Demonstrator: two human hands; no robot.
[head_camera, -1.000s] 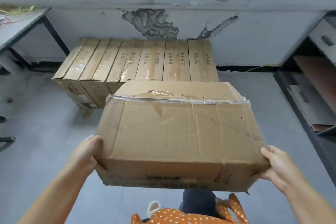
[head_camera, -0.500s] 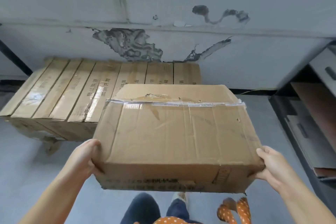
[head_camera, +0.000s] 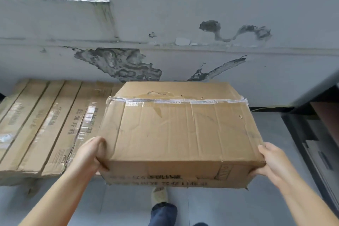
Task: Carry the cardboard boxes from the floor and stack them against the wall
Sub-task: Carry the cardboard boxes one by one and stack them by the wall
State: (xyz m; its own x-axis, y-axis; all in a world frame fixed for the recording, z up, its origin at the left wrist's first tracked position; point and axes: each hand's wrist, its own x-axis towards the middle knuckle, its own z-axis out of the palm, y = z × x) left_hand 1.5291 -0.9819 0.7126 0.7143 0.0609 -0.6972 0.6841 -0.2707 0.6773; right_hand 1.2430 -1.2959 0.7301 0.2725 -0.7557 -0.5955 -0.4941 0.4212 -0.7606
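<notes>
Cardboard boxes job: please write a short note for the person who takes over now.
Left hand grips the near left corner of the carried box; right hand grips its near right corner.
The box is in the air, in front of the wall.
Done: a row of flat boxes already lies along the wall, to the left.
Left: set this box down against the wall. Whether more boxes wait on the floor is not visible.
</notes>
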